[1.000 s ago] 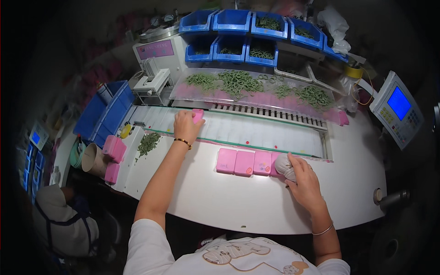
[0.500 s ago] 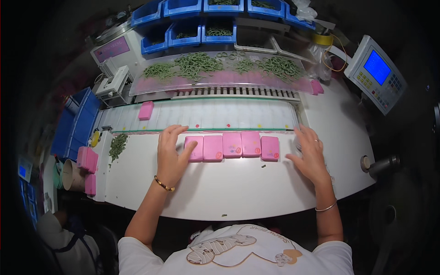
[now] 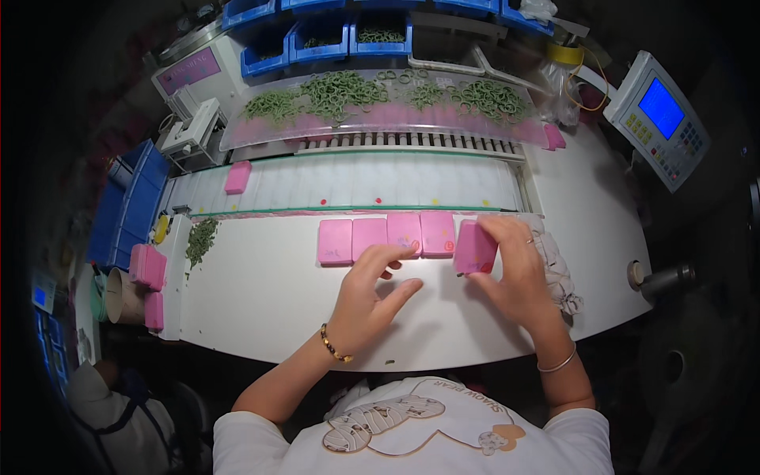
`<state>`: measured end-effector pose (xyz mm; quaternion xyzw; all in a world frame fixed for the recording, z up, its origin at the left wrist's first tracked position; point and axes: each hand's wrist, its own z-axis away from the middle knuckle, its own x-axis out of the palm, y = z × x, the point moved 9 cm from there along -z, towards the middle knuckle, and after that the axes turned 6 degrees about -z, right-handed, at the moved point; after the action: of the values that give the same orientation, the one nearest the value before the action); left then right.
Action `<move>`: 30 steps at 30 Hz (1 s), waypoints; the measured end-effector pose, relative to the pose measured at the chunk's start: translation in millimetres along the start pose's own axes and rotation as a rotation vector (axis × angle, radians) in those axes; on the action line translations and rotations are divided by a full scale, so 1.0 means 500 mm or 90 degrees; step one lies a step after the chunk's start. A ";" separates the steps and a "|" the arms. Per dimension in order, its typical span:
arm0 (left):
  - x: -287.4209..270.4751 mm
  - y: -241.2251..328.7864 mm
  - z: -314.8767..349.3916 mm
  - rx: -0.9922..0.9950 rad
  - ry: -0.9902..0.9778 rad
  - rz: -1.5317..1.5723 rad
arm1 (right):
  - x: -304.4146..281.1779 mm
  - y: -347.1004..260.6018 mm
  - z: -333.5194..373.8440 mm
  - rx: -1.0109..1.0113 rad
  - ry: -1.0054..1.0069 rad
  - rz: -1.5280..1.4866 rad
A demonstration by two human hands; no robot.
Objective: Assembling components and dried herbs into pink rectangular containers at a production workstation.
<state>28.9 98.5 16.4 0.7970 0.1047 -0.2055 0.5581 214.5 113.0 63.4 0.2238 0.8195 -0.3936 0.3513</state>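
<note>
My right hand (image 3: 516,273) is closed around the right-hand end block (image 3: 474,247), a pink rectangular block, with the thumb at its near edge and the fingers at its far edge. That block is tilted and stands a little apart from the others. Pink blocks (image 3: 336,242) lie side by side in a row to its left, some with small red marks. My left hand (image 3: 370,289) hovers on the near side of the row, fingers and thumb apart, with nothing held. Its fingertips overlap the row's middle blocks in view.
Beyond the row runs a white conveyor (image 3: 356,180) carrying one pink block (image 3: 237,177). Behind it is a clear tray (image 3: 237,131) with green rings, below blue bins (image 3: 318,51). Green bits (image 3: 201,237) lie left; a crumpled cloth (image 3: 556,269) and control panel (image 3: 659,119) are right.
My right hand has moved in and taken hold of the right-hand end block, tilting it. My left hand has left the row's left end and shifted right and nearer to me.
</note>
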 end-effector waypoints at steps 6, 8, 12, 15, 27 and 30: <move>0.088 -0.025 -0.007 -0.158 -0.195 0.315 | 0.056 -0.110 0.038 -0.173 -0.021 -0.071; 0.080 -0.033 0.003 -0.150 -0.164 0.299 | 0.053 -0.091 0.043 -0.058 0.031 -0.162; 0.063 -0.048 0.039 -0.150 -0.137 0.124 | 0.032 -0.063 0.098 -0.012 0.087 -0.150; 0.067 -0.048 0.062 -0.096 -0.103 0.100 | 0.065 -0.015 0.133 0.120 0.022 -0.289; 0.116 -0.043 0.079 -0.167 -0.224 0.221 | 0.150 0.039 0.169 0.360 -0.055 -0.599; 0.107 -0.047 0.082 -0.170 -0.224 0.213 | 0.152 0.044 0.166 0.381 -0.053 -0.604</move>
<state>58.9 65.4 -39.2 0.6747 -0.1006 -0.2303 0.6941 212.2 66.2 -41.5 -0.0953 0.6686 -0.7321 0.0891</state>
